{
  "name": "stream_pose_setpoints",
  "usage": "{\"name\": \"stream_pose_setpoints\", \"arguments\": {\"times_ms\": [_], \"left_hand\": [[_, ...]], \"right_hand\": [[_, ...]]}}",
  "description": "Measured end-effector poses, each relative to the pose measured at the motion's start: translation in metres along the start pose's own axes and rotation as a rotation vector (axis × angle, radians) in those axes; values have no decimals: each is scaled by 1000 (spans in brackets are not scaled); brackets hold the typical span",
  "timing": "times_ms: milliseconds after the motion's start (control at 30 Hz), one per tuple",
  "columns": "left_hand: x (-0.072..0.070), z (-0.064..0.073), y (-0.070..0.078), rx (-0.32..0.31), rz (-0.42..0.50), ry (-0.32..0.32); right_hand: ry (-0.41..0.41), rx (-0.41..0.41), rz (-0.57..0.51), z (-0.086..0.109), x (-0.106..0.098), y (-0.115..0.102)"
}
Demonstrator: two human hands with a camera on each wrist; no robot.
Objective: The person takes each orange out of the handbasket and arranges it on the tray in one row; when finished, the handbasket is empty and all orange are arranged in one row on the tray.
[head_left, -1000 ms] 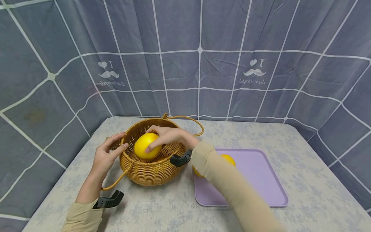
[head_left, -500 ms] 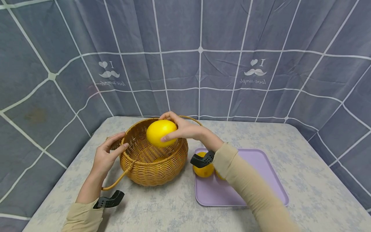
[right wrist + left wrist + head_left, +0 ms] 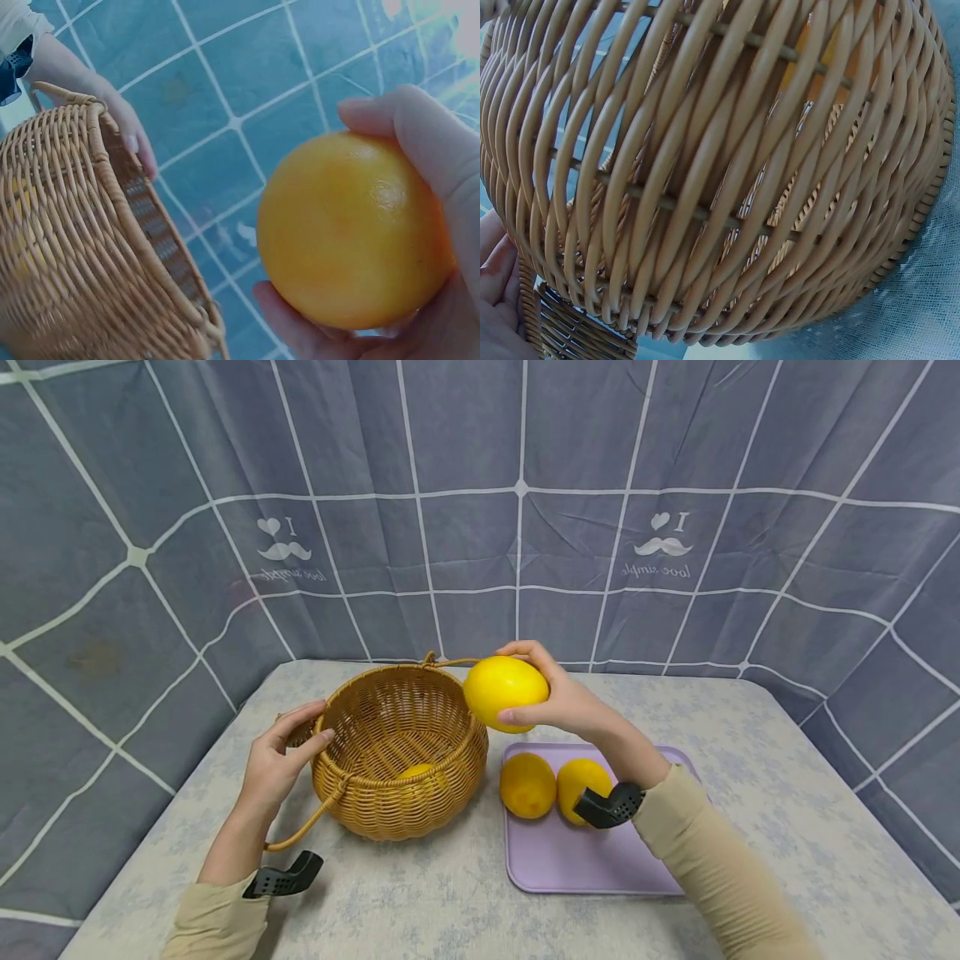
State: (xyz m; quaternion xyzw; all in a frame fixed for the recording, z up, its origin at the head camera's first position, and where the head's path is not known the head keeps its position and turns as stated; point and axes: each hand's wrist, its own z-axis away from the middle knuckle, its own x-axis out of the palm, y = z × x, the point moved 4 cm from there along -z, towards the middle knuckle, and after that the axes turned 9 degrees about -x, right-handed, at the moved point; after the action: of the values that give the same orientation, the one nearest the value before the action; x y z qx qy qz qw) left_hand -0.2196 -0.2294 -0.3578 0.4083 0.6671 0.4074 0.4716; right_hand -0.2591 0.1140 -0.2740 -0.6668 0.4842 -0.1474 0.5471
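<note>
My right hand (image 3: 566,697) holds a large yellow citrus fruit (image 3: 504,692) between thumb and fingers, raised just right of the wicker basket's rim. In the right wrist view the held citrus fruit (image 3: 356,232) looks round and glossy. My left hand (image 3: 281,756) grips the left rim of the wicker basket (image 3: 405,810), thumb toward the inside. Inside that basket another yellow fruit (image 3: 415,771) shows only in part above the near rim. The left wrist view is filled by the basket's woven side (image 3: 705,187).
A lilac tray (image 3: 577,868) lies right of the basket, bearing two yellow citrus fruits (image 3: 527,787) side by side at its left. The basket's handle (image 3: 303,827) hangs down toward the table (image 3: 420,893). A grey checked curtain (image 3: 465,543) stands behind.
My right hand has lifted the citrus fruit out of the basket and carried it right, past the rim. Both fruits on the tray have come into fuller view. The left hand stays put.
</note>
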Motion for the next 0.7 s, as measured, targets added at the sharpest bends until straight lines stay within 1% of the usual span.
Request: {"name": "stream_pose_setpoints", "arguments": {"times_ms": [167, 267, 333, 500, 700], "left_hand": [[0, -1, 0, 3, 0, 0], [0, -1, 0, 0, -4, 0], [0, -1, 0, -1, -6, 0], [0, -1, 0, 0, -6, 6], [0, -1, 1, 7, 0, 9]], "right_hand": [[158, 33, 105, 31, -25, 0], [236, 43, 177, 49, -37, 2], [280, 46, 199, 61, -44, 6], [357, 80, 248, 90, -55, 17], [405, 133, 303, 124, -63, 39]]}}
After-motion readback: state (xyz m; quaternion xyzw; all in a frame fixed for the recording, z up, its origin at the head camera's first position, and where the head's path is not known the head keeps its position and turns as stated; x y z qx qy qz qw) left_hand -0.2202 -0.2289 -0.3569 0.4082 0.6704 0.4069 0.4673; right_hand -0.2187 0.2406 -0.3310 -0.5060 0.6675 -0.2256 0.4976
